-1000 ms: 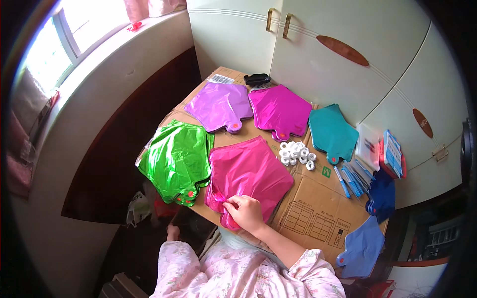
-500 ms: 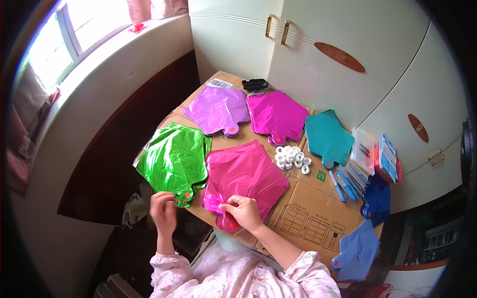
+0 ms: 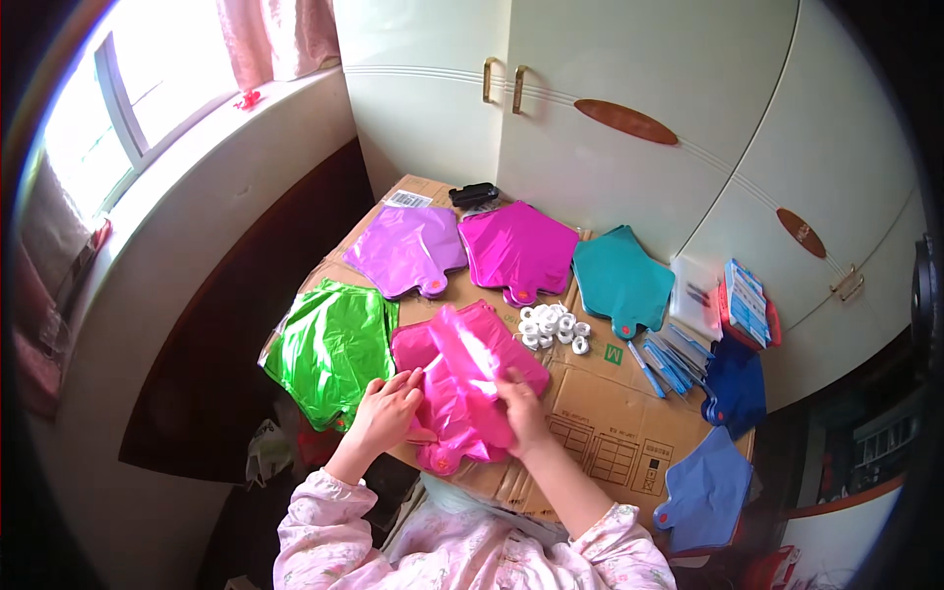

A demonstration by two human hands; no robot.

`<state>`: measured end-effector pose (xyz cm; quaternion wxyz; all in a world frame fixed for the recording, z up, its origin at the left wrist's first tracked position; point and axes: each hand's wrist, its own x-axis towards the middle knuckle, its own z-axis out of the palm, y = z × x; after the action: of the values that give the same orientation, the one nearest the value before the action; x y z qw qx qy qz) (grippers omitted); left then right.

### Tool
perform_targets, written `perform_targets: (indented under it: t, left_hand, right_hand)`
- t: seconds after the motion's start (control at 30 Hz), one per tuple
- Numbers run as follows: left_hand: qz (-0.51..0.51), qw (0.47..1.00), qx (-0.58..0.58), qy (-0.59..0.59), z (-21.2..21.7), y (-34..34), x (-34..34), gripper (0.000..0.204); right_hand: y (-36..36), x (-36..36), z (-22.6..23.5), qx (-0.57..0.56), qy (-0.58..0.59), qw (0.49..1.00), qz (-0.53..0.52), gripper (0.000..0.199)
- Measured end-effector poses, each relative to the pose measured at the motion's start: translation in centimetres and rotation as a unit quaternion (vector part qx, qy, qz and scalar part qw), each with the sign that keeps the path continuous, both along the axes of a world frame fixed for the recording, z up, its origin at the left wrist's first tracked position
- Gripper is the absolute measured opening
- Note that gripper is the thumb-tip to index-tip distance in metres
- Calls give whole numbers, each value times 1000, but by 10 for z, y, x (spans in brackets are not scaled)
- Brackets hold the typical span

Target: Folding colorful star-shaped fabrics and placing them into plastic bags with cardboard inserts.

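A flat pink foil balloon (image 3: 467, 393), creased and partly folded up, lies between my hands on a stack of pink foil balloons (image 3: 528, 366). My left hand (image 3: 386, 411) is closed at the balloon's left edge, with fingers above and thumb lower down by its neck. On the opposite side, my right hand (image 3: 523, 411) grips the right edge, its thumb on top and its other fingers partly hidden. Just left of my left hand lies a stack of shiny green foil balloons (image 3: 329, 354). The pink stack's lower part is covered by the raised foil.
Cardboard (image 3: 590, 393) covers the table. Purple (image 3: 403, 251), magenta (image 3: 521, 246) and teal foil stacks (image 3: 624, 280) line the back. White ribbon rolls (image 3: 554, 326), slim blue-and-white packets (image 3: 674, 362), a red basket (image 3: 772, 324), dark blue (image 3: 737, 383) and light blue foil (image 3: 708, 492) sit rightward.
My left hand has come from the green stack to the pink balloon. My right hand has moved from the neck to the right edge, and the balloon is now lifted and creased. The view has shifted.
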<state>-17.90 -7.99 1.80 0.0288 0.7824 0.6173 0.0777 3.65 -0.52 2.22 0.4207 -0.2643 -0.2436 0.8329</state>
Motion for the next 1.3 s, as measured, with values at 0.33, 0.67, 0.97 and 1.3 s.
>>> perform_targets:
  t: [0.33, 0.67, 0.97, 1.3]
  left_hand:
    - [-8, 999, -38, 25, 11, 4, 3, 74]
    - [-98, 928, 236, -271, 126, 1, 47, 36]
    - [-307, 755, 352, -461, 183, -33, 75, 29]
    - [-387, 717, 279, -508, 178, -14, 109, 21]
  right_hand:
    - [4, 175, 92, 329, 12, 899, -290, 36]
    - [-63, 156, 33, 577, -487, 651, 73, 8]
    - [-78, 153, -26, 554, -600, 575, 51, 32]
    - [-68, 177, -32, 578, -570, 583, 48, 40]
